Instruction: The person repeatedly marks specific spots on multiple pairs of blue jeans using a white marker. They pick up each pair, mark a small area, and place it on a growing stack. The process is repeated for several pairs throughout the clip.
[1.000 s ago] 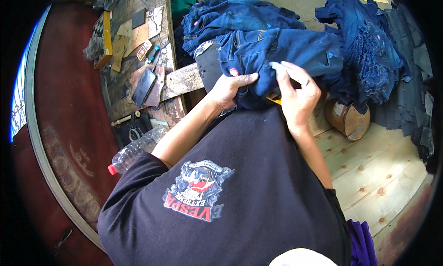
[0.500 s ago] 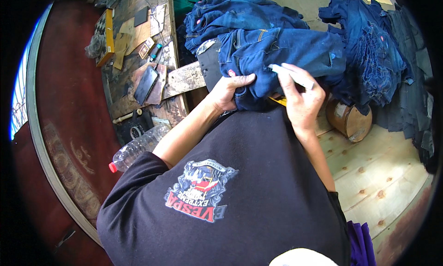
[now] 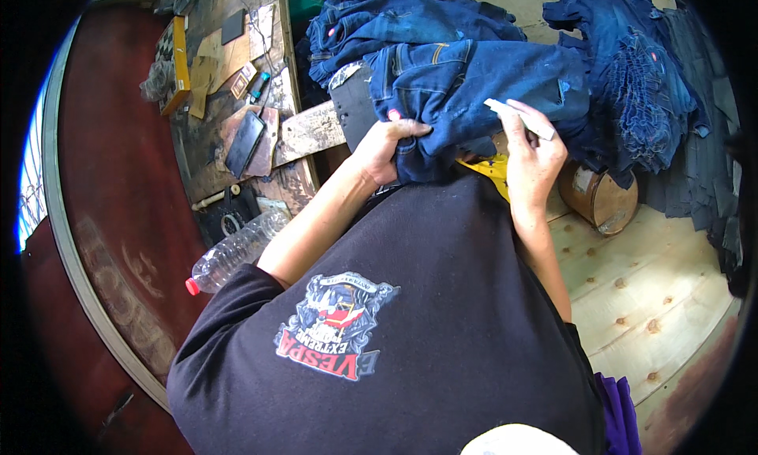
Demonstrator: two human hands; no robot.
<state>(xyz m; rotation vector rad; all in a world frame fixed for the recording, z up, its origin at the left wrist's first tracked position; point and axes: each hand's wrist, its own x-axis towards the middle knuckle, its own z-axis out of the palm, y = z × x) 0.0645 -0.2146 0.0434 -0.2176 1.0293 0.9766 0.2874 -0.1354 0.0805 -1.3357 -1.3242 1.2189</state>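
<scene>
A pair of blue denim jeans point(image 3: 505, 80) lies stretched in front of me over a dark board point(image 3: 353, 99), its leg pointing to the right. My left hand point(image 3: 377, 148) is closed on the near edge of the denim, thumb on top. In my right hand point(image 3: 537, 163) is a slim white pen-shaped tool point(image 3: 530, 118), pinched between thumb and fingers. Its pale tip points left, just over the cloth; whether it touches I cannot tell. A small frayed, light-blue worn spot shows near the right end of the leg.
More denim point(image 3: 410, 16) is heaped behind, with another pile point(image 3: 639, 99) at the right beside dark grey cloth point(image 3: 695, 131). A wooden cylinder point(image 3: 598, 201) lies below it. On the left, a worn workbench point(image 3: 213, 135) holds a phone point(image 3: 245, 143); a plastic bottle point(image 3: 237, 252) lies nearer.
My right hand has moved slightly right with the white tool, its tip away from the earlier spot on the denim. The left hand keeps its hold on the jeans.
</scene>
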